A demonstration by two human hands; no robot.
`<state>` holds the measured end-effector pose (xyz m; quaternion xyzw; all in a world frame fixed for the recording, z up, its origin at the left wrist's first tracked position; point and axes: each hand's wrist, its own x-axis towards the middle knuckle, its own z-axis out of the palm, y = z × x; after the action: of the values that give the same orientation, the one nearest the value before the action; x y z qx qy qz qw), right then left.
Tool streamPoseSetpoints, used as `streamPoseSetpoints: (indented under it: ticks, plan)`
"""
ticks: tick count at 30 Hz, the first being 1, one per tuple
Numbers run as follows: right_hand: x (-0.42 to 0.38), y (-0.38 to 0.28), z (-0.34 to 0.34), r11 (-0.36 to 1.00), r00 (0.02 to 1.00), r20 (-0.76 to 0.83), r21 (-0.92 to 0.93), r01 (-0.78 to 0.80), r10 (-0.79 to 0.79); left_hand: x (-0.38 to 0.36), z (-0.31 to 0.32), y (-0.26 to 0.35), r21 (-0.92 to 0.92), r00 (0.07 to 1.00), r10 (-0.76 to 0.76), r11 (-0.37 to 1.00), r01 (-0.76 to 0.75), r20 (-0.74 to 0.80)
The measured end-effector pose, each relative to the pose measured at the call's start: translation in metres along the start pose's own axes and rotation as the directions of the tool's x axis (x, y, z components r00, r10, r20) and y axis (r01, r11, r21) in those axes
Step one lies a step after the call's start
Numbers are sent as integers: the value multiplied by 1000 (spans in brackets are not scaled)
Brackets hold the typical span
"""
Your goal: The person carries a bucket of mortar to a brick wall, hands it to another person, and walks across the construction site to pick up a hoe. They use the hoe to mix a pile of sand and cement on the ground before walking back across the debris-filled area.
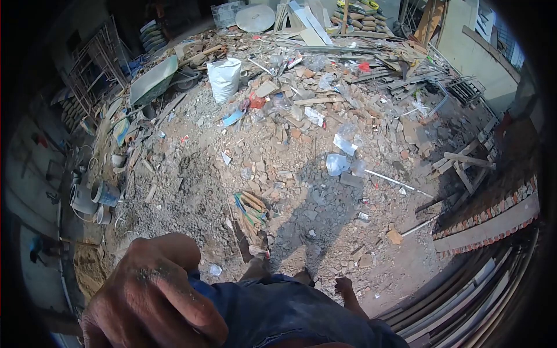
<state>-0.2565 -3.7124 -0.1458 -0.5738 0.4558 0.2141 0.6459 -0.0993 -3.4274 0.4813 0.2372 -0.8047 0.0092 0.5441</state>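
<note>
My left hand [156, 296] is raised close to the camera at the lower left, its dusty knuckles up and its fingers curled in. Whatever lies inside that fist, if anything, is hidden. Far lower, my right hand [343, 285] hangs beside my dark blue clothing [290, 310], with its fingers curled and nothing visible in them. Below both hands, the ground is covered with broken rubble [203, 203]. Near my feet lies a crumpled bundle of brown, green and blue strips [250, 211], touched by neither hand.
A white sack [224, 80] stands ahead, beside a tilted wheelbarrow [154, 80]. Buckets [105, 193] line the left side. Plastic bags [337, 164] and a thin white pipe [397, 182] lie on the rubble. Long planks [464, 307] and a brick edge [490, 223] run along the right.
</note>
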Motion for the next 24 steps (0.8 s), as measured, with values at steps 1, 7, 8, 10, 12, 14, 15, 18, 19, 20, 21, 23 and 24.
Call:
streamPoseSetpoints:
  ticks: [1, 7, 8, 10, 12, 14, 15, 18, 19, 20, 21, 23, 24]
  plan:
    - [-4, -1, -2, 1000, 1000, 16, -20, -1, 1, -1, 1, 0, 1, 1000, -26, 1000, 26, 17]
    - [2, 8, -5, 999, 997, -75, -40, 28, -31, -9, 3, -3, 5, 987, -122, 993, 122, 105]
    - [-1, 7, -7, 999, 997, -78, -41, 25, -28, -8, 5, -3, 4, 988, -116, 993, 116, 100]
    - [-12, -6, -9, 985, 995, 36, -140, 102, -98, -6, 6, -2, 9, 991, -102, 995, 102, 87]
    - [-17, -16, -8, 970, 985, 98, -188, 156, -140, -5, 7, -1, 17, 993, -91, 996, 90, 77]
    - [-20, -21, -5, 999, 999, -30, -11, -31, 31, -5, 10, 1, 21, 994, -83, 996, 82, 70]
    - [-21, -22, -5, 999, 999, -43, -41, -17, 15, -5, 11, 1, 22, 995, -80, 997, 78, 66]
    - [-20, -18, -5, 999, 998, -44, 26, -44, 45, -4, 16, 3, 36, 996, -77, 997, 75, 51]
    - [-19, -18, -6, 999, 998, -43, 18, -44, 45, -3, 18, 3, 44, 996, -73, 996, 71, 41]
    - [-17, -16, -7, 999, 998, -37, -12, -42, 41, -2, 19, 4, 51, 997, -70, 996, 69, 31]
    - [-17, -14, -9, 998, 999, -30, -42, -37, 36, -2, 20, 3, 60, 997, -68, 996, 66, 25]
    - [-15, -8, -11, 998, 999, -32, -52, -41, 39, -3, 21, 3, 71, 998, -64, 995, 64, 3]
    - [-13, -5, -12, 998, 999, -33, -54, -42, 40, -4, 22, 2, 78, 998, -58, 995, 59, -9]
